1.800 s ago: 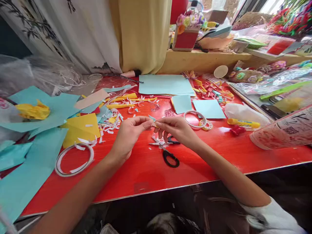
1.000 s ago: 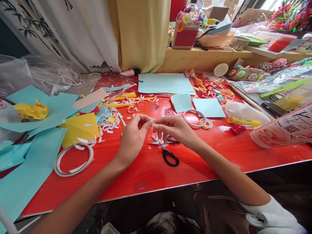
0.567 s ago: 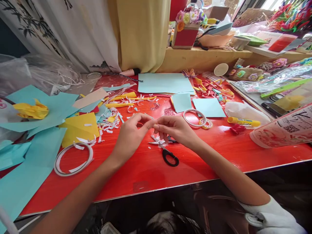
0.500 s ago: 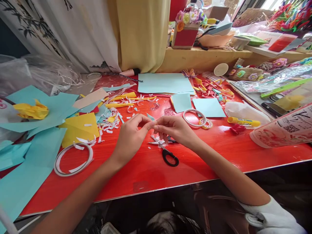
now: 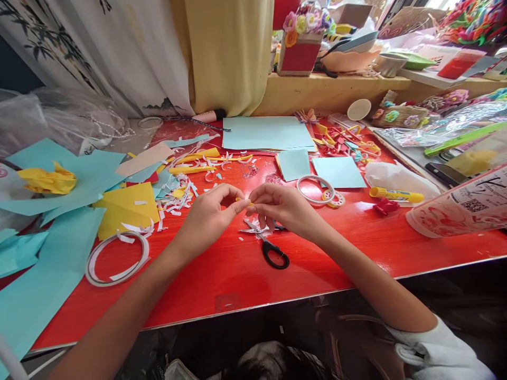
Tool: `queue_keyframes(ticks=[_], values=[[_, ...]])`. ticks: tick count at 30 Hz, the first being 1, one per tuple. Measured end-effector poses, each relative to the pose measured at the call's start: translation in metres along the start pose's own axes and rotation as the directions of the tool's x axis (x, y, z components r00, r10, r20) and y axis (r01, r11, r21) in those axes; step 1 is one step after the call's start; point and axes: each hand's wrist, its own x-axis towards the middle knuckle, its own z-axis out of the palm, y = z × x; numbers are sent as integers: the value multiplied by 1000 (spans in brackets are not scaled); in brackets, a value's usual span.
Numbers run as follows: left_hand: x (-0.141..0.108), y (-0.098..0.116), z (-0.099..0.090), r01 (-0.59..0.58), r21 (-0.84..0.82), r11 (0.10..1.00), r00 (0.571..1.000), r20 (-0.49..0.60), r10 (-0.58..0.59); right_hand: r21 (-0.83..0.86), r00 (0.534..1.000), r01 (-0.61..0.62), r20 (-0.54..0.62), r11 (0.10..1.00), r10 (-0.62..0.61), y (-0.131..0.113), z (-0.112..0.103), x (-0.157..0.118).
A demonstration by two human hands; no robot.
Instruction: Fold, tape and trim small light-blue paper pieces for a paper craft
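Observation:
My left hand (image 5: 209, 214) and my right hand (image 5: 279, 208) meet fingertip to fingertip above the middle of the table. Pinched between them is a small piece of paper (image 5: 239, 199), of which only a yellow sliver shows; the fingers hide the rest. Just below my right hand lie scissors (image 5: 276, 255) with black handles, their blades spread on the red tabletop. White scraps surround the blades. A roll of double-sided tape (image 5: 90, 264) lies near my left forearm, and another tape roll (image 5: 301, 196) is beyond my right wrist.
Blue paper sheets (image 5: 265, 134) and smaller blue squares (image 5: 339, 172) lie toward the back. Left are yellow paper (image 5: 129, 211), shredded scraps (image 5: 180, 192) and a big blue paper flower (image 5: 93, 171). A glue stick (image 5: 396, 195) and a tilted plastic cup (image 5: 459, 206) are on the right.
The blue tip that stuck up between my fingers is gone from sight, and a yellow sliver shows there now. Both hands stay pinched together in nearly the same place.

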Motion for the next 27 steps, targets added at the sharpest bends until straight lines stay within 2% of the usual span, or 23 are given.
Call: queue_keyframes(ticks=[5,9,11,13,15,18,21,23,27], values=[[-4,1,7,-71,112,991,996,-36,76,-79,994,-47,90,996,54,-8,0,-2],[-4,3,5,-55,22,998,997,-60,56,-59,999,-8,49,998,10,-6,-2,-2],[-4,5,0,-84,17,996,987,-134,85,-16,1000,19,22,1000,-19,-5,-3,-2],[-4,4,-4,-163,112,980,945,-267,187,26,999,33,9,999,-33,-6,-4,-2],[-5,1,-8,-270,295,917,868,-337,364,52,999,34,3,998,-34,-7,-5,-3],[-6,-5,-10,-396,555,732,777,-221,589,83,999,43,5,996,-44,-11,-5,-4],[-6,-10,-10,-455,667,590,733,-97,674,93,998,63,23,994,-65,-14,-5,-6],[-6,-11,-9,-463,685,562,726,-69,684,77,997,70,35,995,-73,-14,-5,-7],[-5,-10,-10,-457,671,584,750,-63,659,9,996,93,8,996,-93,-14,-4,-8]])
